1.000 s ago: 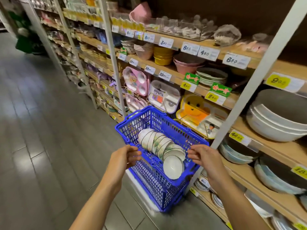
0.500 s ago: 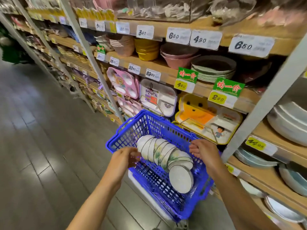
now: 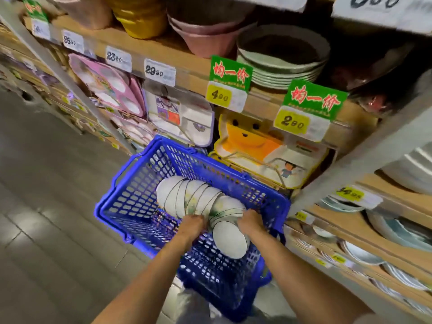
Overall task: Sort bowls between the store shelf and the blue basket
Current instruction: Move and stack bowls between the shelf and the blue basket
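**Both hands on the bowls, down in the basket**

I'm looking at the store shelf (image 3: 187,73) first. It fills the top and right of my feed, wooden boards on grey uprights. On it are pink bowls (image 3: 205,40), a stack of pale green plates (image 3: 280,66) and, one level lower, a yellow bear-shaped tray (image 3: 247,141) standing on edge.

The blue basket (image 3: 133,195) sits just in front of that lower level, over the grey floor. The bowls (image 3: 187,195) lie inside it, nested on their sides in a curved row, the nearest one showing me its white base.

The left hand (image 3: 192,224) clasps the left side of the row's near end. The right hand (image 3: 251,222) clasps the right side, so the bowls sit squeezed between the two. The fingertips are hidden behind the bowls.

Now the writing. Two green signs read "均一价" in red: one (image 3: 230,71) sits above a yellow tag marked 4.90 (image 3: 218,95), the other (image 3: 314,100) above a yellow 2.90 (image 3: 292,121). The white tags to the left read 29.90 (image 3: 160,71) and 23.90 (image 3: 118,57). The tags further left and along the top edge are too blurred for me to read.
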Motion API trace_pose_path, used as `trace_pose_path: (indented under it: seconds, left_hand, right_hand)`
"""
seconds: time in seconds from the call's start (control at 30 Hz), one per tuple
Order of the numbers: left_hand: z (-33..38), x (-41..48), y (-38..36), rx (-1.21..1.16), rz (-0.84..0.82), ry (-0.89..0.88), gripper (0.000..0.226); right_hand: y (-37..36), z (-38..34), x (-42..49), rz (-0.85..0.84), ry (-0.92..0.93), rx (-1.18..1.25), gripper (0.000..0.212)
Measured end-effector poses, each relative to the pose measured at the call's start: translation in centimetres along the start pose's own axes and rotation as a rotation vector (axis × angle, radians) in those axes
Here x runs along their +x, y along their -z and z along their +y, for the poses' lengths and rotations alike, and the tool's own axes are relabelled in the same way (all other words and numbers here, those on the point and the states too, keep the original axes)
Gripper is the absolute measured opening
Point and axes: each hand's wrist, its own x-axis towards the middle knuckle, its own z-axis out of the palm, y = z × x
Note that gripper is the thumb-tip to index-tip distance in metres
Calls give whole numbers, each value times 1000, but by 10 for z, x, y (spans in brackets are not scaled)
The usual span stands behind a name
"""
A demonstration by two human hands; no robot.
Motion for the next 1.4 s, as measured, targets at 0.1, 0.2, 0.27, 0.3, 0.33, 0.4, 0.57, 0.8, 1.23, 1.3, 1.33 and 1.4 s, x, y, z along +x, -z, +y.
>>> trace_pose_path:
  seconds: [0.1, 0.2, 0.27, 0.3, 0.33, 0.4, 0.57, 0.8, 1.23, 1.3, 1.33, 1.4]
  left_hand:
    - [-16, 25, -20, 157, -32, 39, 35]
    - [-34, 51, -35, 165, -87, 104, 35]
    - [-45, 65, -45, 196, -159, 146, 38]
    - [-50, 72, -48, 214, -192, 165, 39]
    - [-55, 76, -52, 221, -212, 181, 40]
    - [-64, 85, -57, 223, -218, 210, 40]
    - [-71, 94, -66, 231, -277, 252, 43]
    - [-68, 88, -58, 274, -296, 233, 47]
    - [-33, 33, 7, 69, -247, -100, 17]
    - [-21, 21, 17, -9, -257, -112, 14]
    - [-14, 14, 23, -52, -260, -126, 15]
    - [3, -4, 37, -152, -311, -179, 21]
  right_hand:
    - [-15, 7, 19, -35, -61, -120, 43]
    - [-35, 13, 38, -69, -118, -155, 46]
    - [-47, 16, 46, -75, -123, -191, 45]
    - [-53, 19, 50, -70, -115, -209, 43]
    - [-58, 22, 53, -62, -107, -216, 43]
    - [-68, 28, 60, -23, -77, -228, 48]
    - [-84, 34, 72, 12, -50, -260, 55]
    - [-74, 31, 70, 2, -31, -322, 55]
    - [19, -20, -4, -237, 37, -287, 40]
    - [41, -28, -22, -247, 19, -146, 37]
    - [51, -32, -31, -256, 11, -32, 36]
    - [71, -41, -53, -279, 4, 184, 35]
